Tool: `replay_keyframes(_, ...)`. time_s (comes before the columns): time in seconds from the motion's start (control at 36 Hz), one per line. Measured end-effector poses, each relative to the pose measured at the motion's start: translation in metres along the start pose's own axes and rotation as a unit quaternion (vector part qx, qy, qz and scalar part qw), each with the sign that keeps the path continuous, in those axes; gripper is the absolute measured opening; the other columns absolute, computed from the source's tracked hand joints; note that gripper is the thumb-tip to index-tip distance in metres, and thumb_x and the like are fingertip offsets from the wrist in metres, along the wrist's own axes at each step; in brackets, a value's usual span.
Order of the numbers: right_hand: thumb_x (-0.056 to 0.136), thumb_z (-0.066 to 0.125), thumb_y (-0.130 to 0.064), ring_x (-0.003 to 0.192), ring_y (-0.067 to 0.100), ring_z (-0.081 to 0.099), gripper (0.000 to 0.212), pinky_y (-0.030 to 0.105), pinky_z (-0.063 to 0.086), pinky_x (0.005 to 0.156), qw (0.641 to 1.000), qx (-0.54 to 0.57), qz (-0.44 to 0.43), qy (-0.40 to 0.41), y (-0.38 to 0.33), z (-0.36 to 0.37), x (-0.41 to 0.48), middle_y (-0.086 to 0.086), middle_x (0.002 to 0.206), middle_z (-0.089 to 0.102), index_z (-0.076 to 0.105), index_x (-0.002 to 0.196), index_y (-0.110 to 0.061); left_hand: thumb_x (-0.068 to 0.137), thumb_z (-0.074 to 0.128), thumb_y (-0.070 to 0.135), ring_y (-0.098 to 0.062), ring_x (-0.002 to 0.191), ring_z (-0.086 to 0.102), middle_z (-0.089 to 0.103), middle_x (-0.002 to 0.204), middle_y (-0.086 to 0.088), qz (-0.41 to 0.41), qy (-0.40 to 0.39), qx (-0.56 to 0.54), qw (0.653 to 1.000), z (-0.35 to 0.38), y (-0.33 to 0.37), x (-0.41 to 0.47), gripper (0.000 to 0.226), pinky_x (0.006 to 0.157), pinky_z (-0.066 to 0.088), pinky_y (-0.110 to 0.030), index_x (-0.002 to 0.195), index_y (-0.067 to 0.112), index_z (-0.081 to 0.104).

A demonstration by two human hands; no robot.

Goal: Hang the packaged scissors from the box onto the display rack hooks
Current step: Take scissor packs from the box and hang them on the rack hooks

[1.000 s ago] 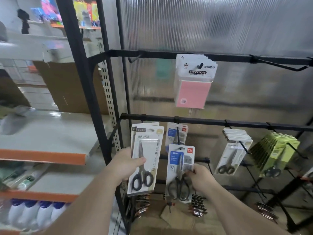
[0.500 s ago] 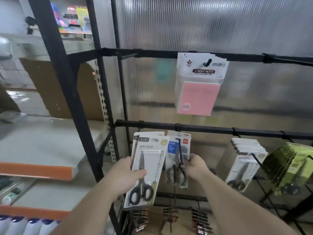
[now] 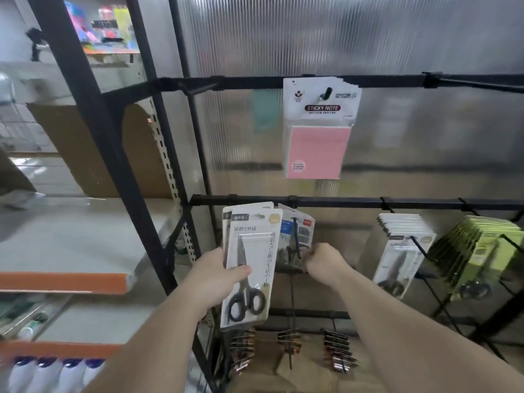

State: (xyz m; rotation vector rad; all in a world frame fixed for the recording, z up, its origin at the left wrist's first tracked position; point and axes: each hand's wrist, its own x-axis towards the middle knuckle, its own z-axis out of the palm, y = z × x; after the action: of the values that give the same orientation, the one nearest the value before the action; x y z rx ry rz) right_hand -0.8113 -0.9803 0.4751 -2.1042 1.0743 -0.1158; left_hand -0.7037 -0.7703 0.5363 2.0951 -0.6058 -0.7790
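My left hand point(image 3: 218, 276) grips a small stack of white-carded black-handled scissors packs point(image 3: 249, 265), held upright in front of the rack's left side. My right hand point(image 3: 323, 260) pinches the lower edge of a blue-labelled scissors pack point(image 3: 297, 236) that sits threaded on a black hook point(image 3: 296, 239) under the middle crossbar point(image 3: 340, 201), with more packs of the same kind behind it. The pack's lower half is hidden by my fingers. No box shows in view.
Pink sticky-note packs point(image 3: 319, 131) hang from the top bar. To the right hang more white scissors packs point(image 3: 397, 251) and green packs point(image 3: 479, 256) on long hooks. Small items point(image 3: 337, 350) hang on lower hooks. Orange-edged shelves point(image 3: 65, 282) stand at left.
My right hand lifted the blue-labelled pack up and pushed it back onto the hook. My left hand with its stack stayed in place; the camera moved closer.
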Motion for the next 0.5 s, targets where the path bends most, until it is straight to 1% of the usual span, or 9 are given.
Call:
replay_keyframes(0.06,0.104,0.045,-0.026,0.076,0.010,0.061,0.022,0.021,0.040,0.054,0.999,0.034,-0.018,0.004,-0.011,-0.008,-0.022,-0.003,0.088,0.067,0.065,0.101,-0.017,0.091,0.068,0.030,-0.013,0.093,0.071,0.073,0.106,0.010,0.002,-0.001,-0.001,1.000,0.000,0.006,-0.004,0.028,0.087,0.058,-0.043,0.119,0.030,0.064)
replay_keyframes(0.11,0.106,0.037,-0.036,0.075,0.004,0.056,0.030,0.018,0.037,0.054,0.997,0.068,-0.038,0.013,-0.021,-0.016,-0.046,-0.009,0.085,0.063,0.061,0.098,-0.020,0.090,0.070,0.031,-0.016,0.090,0.072,0.075,0.102,0.008,0.004,-0.003,-0.009,1.000,0.001,0.013,-0.012,0.028,0.084,0.060,-0.045,0.117,0.031,0.064)
replay_keyframes(0.14,0.106,0.033,-0.042,0.076,0.002,0.055,0.036,0.017,0.037,0.056,0.995,0.089,-0.045,0.014,-0.026,-0.020,-0.059,-0.010,0.085,0.062,0.060,0.097,-0.021,0.090,0.070,0.032,-0.017,0.090,0.073,0.075,0.100,0.008,0.004,-0.004,-0.014,1.000,0.002,0.016,-0.015,0.027,0.083,0.060,-0.046,0.116,0.032,0.063)
replay_keyframes(0.19,0.105,0.030,-0.050,0.084,0.005,0.058,0.044,0.019,0.040,0.064,0.990,0.126,-0.060,0.020,-0.030,-0.026,-0.082,-0.007,0.093,0.067,0.064,0.100,-0.022,0.090,0.070,0.033,-0.019,0.091,0.073,0.075,0.099,0.007,0.008,-0.011,-0.023,1.000,0.006,0.023,-0.024,0.027,0.084,0.060,-0.047,0.116,0.033,0.063)
replay_keyframes(0.25,0.102,0.035,-0.053,0.090,0.006,0.060,0.041,0.021,0.043,0.071,0.989,0.124,-0.084,0.018,-0.030,-0.030,-0.102,-0.006,0.102,0.069,0.064,0.106,-0.026,0.090,0.070,0.034,-0.016,0.091,0.071,0.074,0.100,0.009,0.019,-0.018,-0.027,0.999,0.012,0.030,-0.033,0.026,0.081,0.061,-0.043,0.115,0.035,0.062)
replay_keyframes(0.28,0.101,0.040,-0.052,0.091,0.002,0.059,0.033,0.019,0.044,0.071,0.989,0.113,-0.097,0.011,-0.029,-0.031,-0.110,-0.008,0.105,0.068,0.062,0.106,-0.029,0.090,0.070,0.034,-0.014,0.090,0.070,0.073,0.100,0.010,0.026,-0.021,-0.025,0.999,0.015,0.033,-0.036,0.025,0.077,0.060,-0.039,0.114,0.035,0.062)
replay_keyframes(0.33,0.097,0.055,-0.047,0.087,-0.004,0.056,0.015,0.013,0.041,0.066,0.990,0.074,-0.120,0.008,-0.028,-0.034,-0.122,-0.015,0.102,0.065,0.056,0.103,-0.033,0.091,0.070,0.032,-0.011,0.091,0.067,0.071,0.100,0.012,0.036,-0.028,-0.027,0.999,0.022,0.039,-0.043,0.019,0.073,0.057,-0.035,0.107,0.036,0.062)
replay_keyframes(0.42,0.093,0.065,-0.040,0.080,-0.006,0.054,0.016,0.012,0.039,0.059,0.991,0.058,-0.115,0.033,-0.025,-0.043,-0.134,-0.019,0.090,0.060,0.052,0.094,-0.032,0.090,0.072,0.032,-0.013,0.093,0.069,0.073,0.100,0.010,0.038,-0.051,-0.037,0.997,0.030,0.047,-0.051,0.020,0.079,0.059,-0.039,0.107,0.036,0.062)
replay_keyframes(0.5,0.094,0.064,-0.039,0.082,-0.001,0.058,0.016,0.016,0.043,0.061,0.992,0.061,-0.099,0.048,-0.016,-0.052,-0.140,-0.014,0.093,0.064,0.053,0.092,-0.027,0.089,0.074,0.032,-0.013,0.093,0.070,0.075,0.099,0.011,0.047,-0.071,-0.040,0.996,0.037,0.055,-0.056,0.022,0.077,0.058,-0.039,0.109,0.036,0.064)
